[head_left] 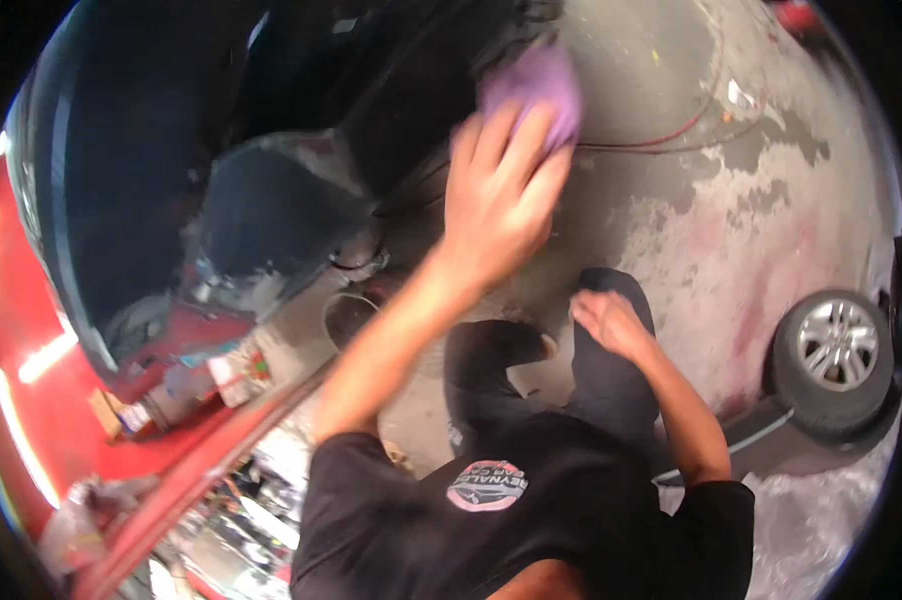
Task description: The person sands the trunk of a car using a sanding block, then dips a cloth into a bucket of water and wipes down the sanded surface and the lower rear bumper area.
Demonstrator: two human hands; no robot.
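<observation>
My left hand [501, 190] is stretched forward with its fingers closed over a bunched purple cloth [533, 88]. The cloth is smeared by motion and hangs beside the dark body of a car [401, 90]. I cannot tell whether the cloth touches the car. My right hand [611, 320] is close to my right knee, its fingers loosely curled, with nothing visible in them.
A wheel with a silver rim [837, 345] sits at the right, by a dark panel [751, 440]. A thin red hose [661, 140] crosses the stained concrete floor [731, 220]. A round bucket-like container [351, 316] stands left of my legs. Clutter [241, 520] fills the lower left.
</observation>
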